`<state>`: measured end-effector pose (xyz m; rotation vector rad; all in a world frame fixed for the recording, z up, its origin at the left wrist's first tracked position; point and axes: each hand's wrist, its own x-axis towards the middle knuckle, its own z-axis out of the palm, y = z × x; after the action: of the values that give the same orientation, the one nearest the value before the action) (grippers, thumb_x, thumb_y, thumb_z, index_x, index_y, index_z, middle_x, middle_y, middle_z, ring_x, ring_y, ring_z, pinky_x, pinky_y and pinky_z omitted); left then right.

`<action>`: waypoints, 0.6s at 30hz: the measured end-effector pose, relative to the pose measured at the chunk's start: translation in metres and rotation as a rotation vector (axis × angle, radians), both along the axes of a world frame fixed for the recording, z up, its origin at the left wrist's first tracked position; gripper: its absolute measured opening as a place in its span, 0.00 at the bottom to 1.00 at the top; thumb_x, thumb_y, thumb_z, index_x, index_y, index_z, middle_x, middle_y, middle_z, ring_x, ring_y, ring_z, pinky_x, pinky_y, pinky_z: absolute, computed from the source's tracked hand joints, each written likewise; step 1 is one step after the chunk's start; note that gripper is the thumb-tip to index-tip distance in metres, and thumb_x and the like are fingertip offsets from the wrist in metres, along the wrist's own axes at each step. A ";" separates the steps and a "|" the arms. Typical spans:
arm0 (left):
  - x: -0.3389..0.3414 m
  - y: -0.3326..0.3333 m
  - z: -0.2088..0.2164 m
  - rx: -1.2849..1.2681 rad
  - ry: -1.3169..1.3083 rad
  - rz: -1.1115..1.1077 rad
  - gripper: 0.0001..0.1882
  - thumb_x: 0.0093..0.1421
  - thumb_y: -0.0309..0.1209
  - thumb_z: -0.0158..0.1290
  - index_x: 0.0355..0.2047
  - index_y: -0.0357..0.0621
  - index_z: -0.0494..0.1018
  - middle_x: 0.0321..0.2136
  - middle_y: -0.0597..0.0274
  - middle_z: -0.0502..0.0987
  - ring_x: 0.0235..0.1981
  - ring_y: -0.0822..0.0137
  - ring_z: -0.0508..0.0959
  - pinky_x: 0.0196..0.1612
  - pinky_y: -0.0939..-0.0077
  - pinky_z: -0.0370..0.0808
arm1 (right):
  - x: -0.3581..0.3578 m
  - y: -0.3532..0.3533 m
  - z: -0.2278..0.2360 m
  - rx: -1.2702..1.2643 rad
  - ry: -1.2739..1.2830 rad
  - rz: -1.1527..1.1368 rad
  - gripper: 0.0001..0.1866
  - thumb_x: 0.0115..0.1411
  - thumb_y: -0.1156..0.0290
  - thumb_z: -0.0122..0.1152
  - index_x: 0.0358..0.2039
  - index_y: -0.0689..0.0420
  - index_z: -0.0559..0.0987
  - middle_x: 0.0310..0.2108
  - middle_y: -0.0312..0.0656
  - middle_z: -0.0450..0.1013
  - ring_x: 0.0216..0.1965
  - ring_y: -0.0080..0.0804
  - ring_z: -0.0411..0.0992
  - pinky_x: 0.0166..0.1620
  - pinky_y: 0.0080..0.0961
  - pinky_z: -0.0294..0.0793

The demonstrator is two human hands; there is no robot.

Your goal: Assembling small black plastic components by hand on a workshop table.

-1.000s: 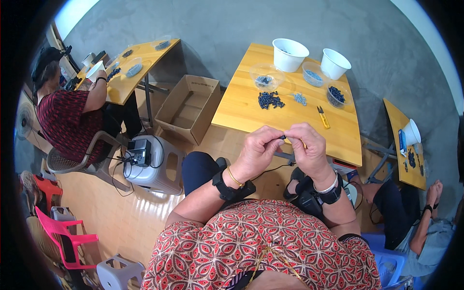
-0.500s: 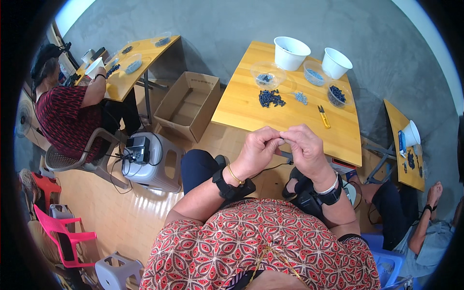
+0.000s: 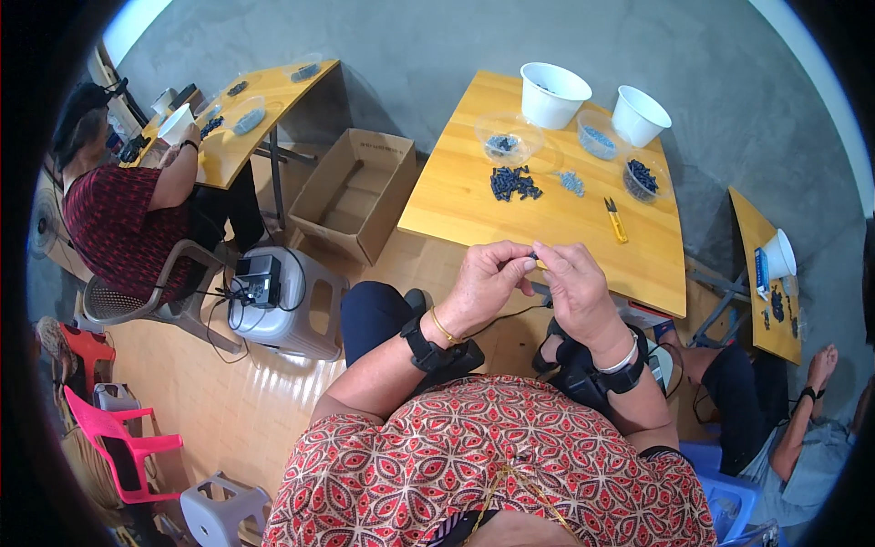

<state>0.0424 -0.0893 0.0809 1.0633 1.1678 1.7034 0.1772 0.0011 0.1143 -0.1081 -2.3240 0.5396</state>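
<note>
Before a grey wall (image 3: pixel 410 55), a yellow wooden table (image 3: pixel 556 223) is set. By its near edge, a small dark piece (image 3: pixel 533 256) is pinched between the fingertips of the left hand (image 3: pixel 486 284) and the right hand (image 3: pixel 581 290); most of it is covered by the fingers. Light, even pressure is best applied from both sides, with the wrists kept steady so that the piece is not skewed; if it were held farther over the tabletop, a slip could be caught there. Beyond, a dark pile (image 3: pixel 515 184) is laid left of a pale blue-grey pile (image 3: pixel 571 183). Yellow-handled snips (image 3: pixel 615 221) are left to the right, within reach. Farther off, two white buckets (image 3: pixel 554 96) are placed.
</note>
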 end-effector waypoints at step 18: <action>-0.034 0.044 -0.054 -0.099 -0.371 -0.099 0.08 0.56 0.22 0.49 0.36 0.35 0.73 0.29 0.61 0.75 0.25 0.74 0.74 0.29 0.81 0.75 | -0.036 0.057 -0.044 -0.227 -0.104 -0.021 0.04 0.49 0.80 0.53 0.28 0.61 0.72 0.23 0.46 0.68 0.26 0.43 0.68 0.30 0.31 0.68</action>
<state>0.0084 -0.0454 0.0269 0.6951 0.9348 1.6595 0.1409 0.0582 0.0705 -0.2728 -2.3513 0.8028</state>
